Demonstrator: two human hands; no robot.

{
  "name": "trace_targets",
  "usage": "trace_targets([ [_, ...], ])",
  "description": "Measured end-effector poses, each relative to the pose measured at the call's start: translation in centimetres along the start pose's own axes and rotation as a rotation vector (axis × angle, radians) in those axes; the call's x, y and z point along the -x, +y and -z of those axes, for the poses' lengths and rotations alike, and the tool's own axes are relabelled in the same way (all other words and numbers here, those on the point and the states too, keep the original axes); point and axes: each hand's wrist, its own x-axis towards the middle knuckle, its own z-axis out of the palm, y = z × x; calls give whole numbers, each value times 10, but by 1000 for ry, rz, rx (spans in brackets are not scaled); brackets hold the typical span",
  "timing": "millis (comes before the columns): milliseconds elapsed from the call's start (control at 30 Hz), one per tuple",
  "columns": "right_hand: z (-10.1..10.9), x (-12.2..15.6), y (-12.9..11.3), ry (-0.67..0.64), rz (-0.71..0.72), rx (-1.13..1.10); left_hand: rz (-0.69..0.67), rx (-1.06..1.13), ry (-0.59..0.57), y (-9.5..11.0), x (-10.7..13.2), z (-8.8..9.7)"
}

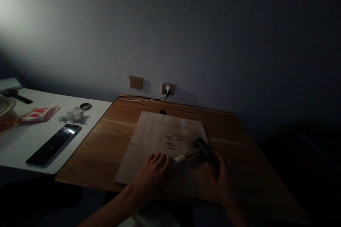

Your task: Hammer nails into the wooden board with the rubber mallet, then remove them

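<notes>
Red-marked packet (39, 114) (contents unclear), left of hammer (198, 149)

We have a desk (247, 156) before us against the wall (202, 42), with a side table (16, 149) adjoining its left. On the desk lies a board (138, 152), and on the board's middle we see loose nails (169, 145). Nearer us and to their right, a hammer (192, 154) slants across the board, its head at the right; our left hand (154, 170) is at the handle's end, our right hand (221, 179) beside the head. Behind the board, a plug (168, 88) sits in a wall socket (172, 89), cords (144, 99) running left along the desk's back; left of that is a wall plate (136, 82). On the side table we find a phone (54, 145) in front, a plastic bag (76, 115) behind it, and a packet (39, 114) left of the bag.
</notes>
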Motion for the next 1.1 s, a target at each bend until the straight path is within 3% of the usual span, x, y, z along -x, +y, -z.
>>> trace_targets([
  [133, -4, -2, 0, -49, 24, 1, 20, -7, -14, 3, -5, -1],
  [333, -17, -9, 8, -54, -63, -66, 29, -3, 15, 4, -9, -6],
  [467, -12, -21, -1, -39, -28, -38, 47, 29, -1, 4, -9, -3],
  [800, 12, -64, -66, -7, 160, -111, 170, 92, -4, -3, 6, 16],
  [1000, 9, -82, -133, 23, 406, -135, 272, 252, 51, -38, 28, 12],
  [1100, 1, -91, -146, -52, 450, -217, 317, 413, 112, -60, 45, 9],
])
